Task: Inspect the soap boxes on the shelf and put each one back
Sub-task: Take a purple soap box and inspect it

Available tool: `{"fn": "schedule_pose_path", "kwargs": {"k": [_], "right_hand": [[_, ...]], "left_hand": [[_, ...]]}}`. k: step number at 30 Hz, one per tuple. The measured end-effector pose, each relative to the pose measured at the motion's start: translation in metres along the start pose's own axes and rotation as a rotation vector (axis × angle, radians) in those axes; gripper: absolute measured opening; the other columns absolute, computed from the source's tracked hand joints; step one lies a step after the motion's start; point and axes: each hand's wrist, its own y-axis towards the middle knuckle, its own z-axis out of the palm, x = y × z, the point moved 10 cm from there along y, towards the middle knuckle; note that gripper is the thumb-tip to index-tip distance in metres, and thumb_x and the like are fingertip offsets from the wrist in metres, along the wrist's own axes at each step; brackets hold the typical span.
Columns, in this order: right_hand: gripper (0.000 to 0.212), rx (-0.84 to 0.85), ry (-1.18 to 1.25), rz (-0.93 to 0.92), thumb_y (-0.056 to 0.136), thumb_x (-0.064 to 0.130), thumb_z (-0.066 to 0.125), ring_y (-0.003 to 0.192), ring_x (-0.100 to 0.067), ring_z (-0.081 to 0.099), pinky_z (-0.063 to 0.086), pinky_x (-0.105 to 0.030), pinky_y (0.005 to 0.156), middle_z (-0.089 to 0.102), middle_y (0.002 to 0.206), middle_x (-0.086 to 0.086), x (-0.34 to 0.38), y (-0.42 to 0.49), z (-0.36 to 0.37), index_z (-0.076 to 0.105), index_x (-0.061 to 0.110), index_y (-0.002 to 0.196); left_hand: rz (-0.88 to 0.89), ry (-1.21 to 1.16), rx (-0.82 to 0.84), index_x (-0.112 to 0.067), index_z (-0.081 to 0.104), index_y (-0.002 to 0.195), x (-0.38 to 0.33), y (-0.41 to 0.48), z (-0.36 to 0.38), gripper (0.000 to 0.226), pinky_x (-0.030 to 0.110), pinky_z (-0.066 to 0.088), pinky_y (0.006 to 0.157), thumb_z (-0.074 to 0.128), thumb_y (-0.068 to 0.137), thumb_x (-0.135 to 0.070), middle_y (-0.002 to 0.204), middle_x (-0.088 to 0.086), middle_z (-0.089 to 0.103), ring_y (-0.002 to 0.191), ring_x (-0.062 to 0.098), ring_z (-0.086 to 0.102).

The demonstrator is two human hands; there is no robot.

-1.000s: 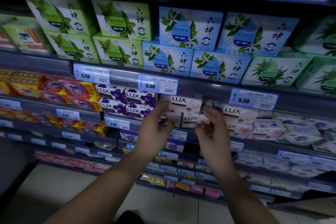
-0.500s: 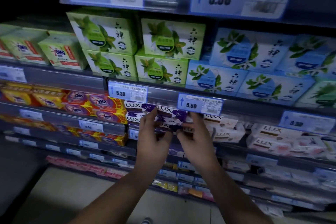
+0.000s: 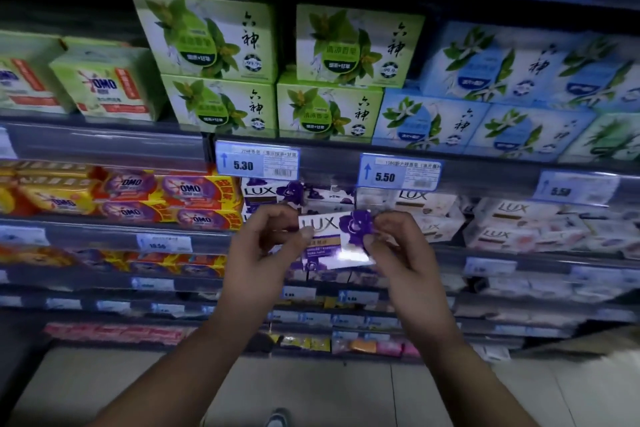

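Soap box point(image 3: 333, 240) between left hand point(image 3: 264, 255), right hand point(image 3: 401, 262)

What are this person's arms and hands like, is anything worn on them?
Nothing worn shows. The left forearm and right forearm are bare up to the picture's lower edge, with no sleeve in view. The left hand and right hand are ungloved; no watch, bracelet or ring is visible.

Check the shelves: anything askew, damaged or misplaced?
White LUX boxes lie jumbled at mixed angles, unlike the stacked green boxes above. The purple LUX box is off-shelf only because left hand and right hand hold it.
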Motion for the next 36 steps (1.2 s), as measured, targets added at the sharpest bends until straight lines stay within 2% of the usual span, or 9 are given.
{"fn": "schedule_pose_path", "kwargs": {"k": [5, 9, 12, 18, 22, 25, 28, 31, 36], "right_hand": [[0.034, -0.009, 0.199, 0.072, 0.089, 0.025, 0.076, 0.113, -0.02, 0.071, 0.062, -0.033, 0.086, 0.07, 0.127, 0.006, -0.003, -0.016, 0.021, 0.064, 0.026, 0.121], [0.043, -0.034, 0.449, 0.223, 0.086, 0.037, 0.076, 0.108, -0.027, 0.075, 0.062, -0.034, 0.083, 0.073, 0.126, -0.004, -0.012, -0.025, 0.034, 0.067, 0.023, 0.125], [0.049, -0.075, 0.475, 0.314, 0.079, 0.05, 0.073, 0.079, -0.026, 0.078, 0.063, -0.031, 0.071, 0.078, 0.111, -0.011, -0.017, -0.029, 0.04, 0.072, 0.021, 0.118], [0.07, -0.124, 0.44, 0.342, 0.068, 0.064, 0.071, 0.062, -0.017, 0.068, 0.059, -0.028, 0.06, 0.076, 0.088, -0.009, -0.022, -0.033, 0.041, 0.071, 0.013, 0.116], [0.062, -0.118, 0.494, 0.399, 0.072, 0.059, 0.069, 0.059, -0.017, 0.067, 0.058, -0.027, 0.056, 0.076, 0.086, -0.011, -0.024, -0.035, 0.046, 0.073, 0.011, 0.11], [0.06, -0.081, 0.579, 0.422, 0.073, 0.053, 0.07, 0.06, -0.018, 0.069, 0.059, -0.028, 0.056, 0.077, 0.089, -0.013, -0.024, -0.035, 0.054, 0.072, 0.008, 0.113], [0.061, -0.112, 0.61, 0.321, 0.077, 0.047, 0.076, 0.082, -0.024, 0.075, 0.061, -0.029, 0.064, 0.075, 0.114, -0.014, -0.015, -0.032, 0.047, 0.066, 0.009, 0.124], [0.058, -0.187, 0.314, 0.111, 0.074, 0.05, 0.086, 0.111, -0.024, 0.07, 0.06, -0.034, 0.08, 0.068, 0.127, 0.001, 0.009, -0.032, 0.03, 0.063, 0.027, 0.122], [0.072, -0.117, -0.043, -0.214, 0.068, 0.036, 0.091, 0.101, -0.012, 0.069, 0.062, -0.027, 0.071, 0.062, 0.116, 0.022, 0.059, -0.042, 0.051, 0.049, 0.036, 0.127]], "left_hand": [[0.06, -0.02, 0.131, -0.048, 0.072, 0.116, -0.016, -0.003, -0.011, 0.034, 0.017, 0.056, 0.079, 0.07, 0.082, -0.043, 0.092, -0.006, 0.075, 0.091, 0.008, 0.072], [0.059, -0.05, 0.287, -0.036, 0.058, 0.141, -0.025, -0.009, -0.009, 0.059, 0.023, 0.053, 0.08, 0.072, 0.084, -0.037, 0.094, 0.006, 0.067, 0.094, 0.013, 0.068], [0.089, 0.001, 0.246, -0.034, 0.063, 0.133, -0.033, -0.008, -0.013, 0.052, 0.025, 0.051, 0.079, 0.073, 0.082, -0.036, 0.086, -0.008, 0.065, 0.084, 0.009, 0.063], [0.111, -0.027, 0.262, -0.023, 0.07, 0.113, -0.041, -0.01, -0.013, 0.04, 0.041, 0.056, 0.068, 0.075, 0.077, -0.038, 0.095, 0.008, 0.068, 0.079, 0.031, 0.064], [0.194, 0.031, 0.238, -0.023, 0.071, 0.106, -0.05, -0.014, -0.016, 0.037, 0.016, 0.047, 0.063, 0.079, 0.072, -0.034, 0.074, -0.011, 0.062, 0.064, 0.004, 0.056], [0.257, 0.089, 0.223, -0.021, 0.071, 0.108, -0.052, -0.016, -0.017, 0.039, 0.01, 0.045, 0.065, 0.081, 0.072, -0.03, 0.076, -0.02, 0.057, 0.067, 0.001, 0.053], [0.171, 0.013, 0.266, -0.027, 0.068, 0.13, -0.039, -0.014, -0.019, 0.049, 0.015, 0.053, 0.08, 0.076, 0.082, -0.031, 0.097, -0.011, 0.066, 0.09, 0.002, 0.066], [-0.061, -0.115, 0.315, -0.04, 0.065, 0.133, -0.011, -0.015, -0.017, 0.048, 0.023, 0.059, 0.09, 0.067, 0.086, -0.049, 0.123, -0.013, 0.071, 0.114, 0.008, 0.068], [-0.309, -0.324, 0.392, -0.038, 0.075, 0.119, 0.017, -0.022, 0.001, 0.032, 0.037, 0.061, 0.086, 0.064, 0.089, -0.036, 0.124, -0.004, 0.075, 0.116, 0.018, 0.071]]}}
